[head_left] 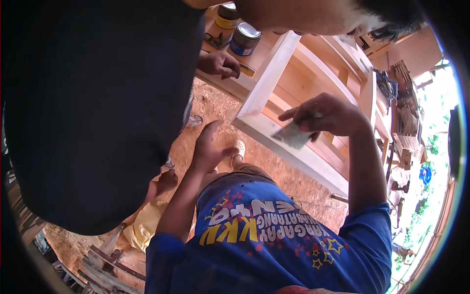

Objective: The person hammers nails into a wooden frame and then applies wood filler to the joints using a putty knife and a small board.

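My right hand (333,117) is closed on a flat grey piece (293,135), maybe a scraper or a folded sheet, slightly blurred. It is over the near edge of a pale wooden frame (303,158). My left hand (210,147) is left of the frame's corner, above the ground, with thumb and fingers apart and nothing in it. The frame has a whitish upright board (274,73) and several inner slats.
A co-worker in dark clothing (98,117) fills the left side, with one hand (220,64) near two cans (245,38) and the head close above the frame. Another hand (166,181) shows lower left. Stacked wood (407,103) stands at the right.
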Tool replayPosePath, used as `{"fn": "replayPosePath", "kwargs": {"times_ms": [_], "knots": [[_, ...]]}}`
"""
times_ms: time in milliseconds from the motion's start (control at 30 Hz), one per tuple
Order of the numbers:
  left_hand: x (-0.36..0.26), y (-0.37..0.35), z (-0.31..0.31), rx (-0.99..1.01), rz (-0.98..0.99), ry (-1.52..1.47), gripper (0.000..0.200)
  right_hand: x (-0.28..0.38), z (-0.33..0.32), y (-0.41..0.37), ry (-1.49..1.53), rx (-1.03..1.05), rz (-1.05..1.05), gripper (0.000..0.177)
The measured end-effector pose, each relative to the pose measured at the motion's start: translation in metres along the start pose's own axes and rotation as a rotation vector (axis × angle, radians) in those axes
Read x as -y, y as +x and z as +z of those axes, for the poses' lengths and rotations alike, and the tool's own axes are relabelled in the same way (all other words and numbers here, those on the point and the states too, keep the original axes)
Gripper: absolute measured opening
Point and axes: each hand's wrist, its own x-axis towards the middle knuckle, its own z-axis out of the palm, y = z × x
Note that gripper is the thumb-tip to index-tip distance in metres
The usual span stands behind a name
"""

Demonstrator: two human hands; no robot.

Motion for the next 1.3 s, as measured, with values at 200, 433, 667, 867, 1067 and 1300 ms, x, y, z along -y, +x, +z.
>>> {"fn": "replayPosePath", "kwargs": {"times_ms": [200,433,667,867,1067,1300], "knots": [[-0.033,0.035,0.009,-0.145,0.335,-0.040,0.083,0.019,0.080,0.014,-0.772,-0.516,-0.318,0.021],[-0.041,0.038,0.018,-0.218,0.362,-0.128,0.063,0.001,0.106,0.038,-0.960,-0.527,-0.383,0.043],[-0.037,0.042,0.023,-0.300,0.355,-0.159,0.058,0.014,0.111,0.051,-1.089,-0.374,-0.258,0.032],[-0.034,0.038,0.021,-0.261,0.318,-0.133,0.063,0.035,0.063,0.060,-0.874,-0.118,-0.295,0.038],[-0.031,0.042,0.020,-0.296,0.334,-0.170,0.060,0.038,0.064,0.077,-0.903,-0.213,-0.205,0.045],[-0.028,0.042,0.022,-0.273,0.302,-0.146,0.063,0.047,0.049,0.070,-1.082,0.017,-0.053,0.050]]}}
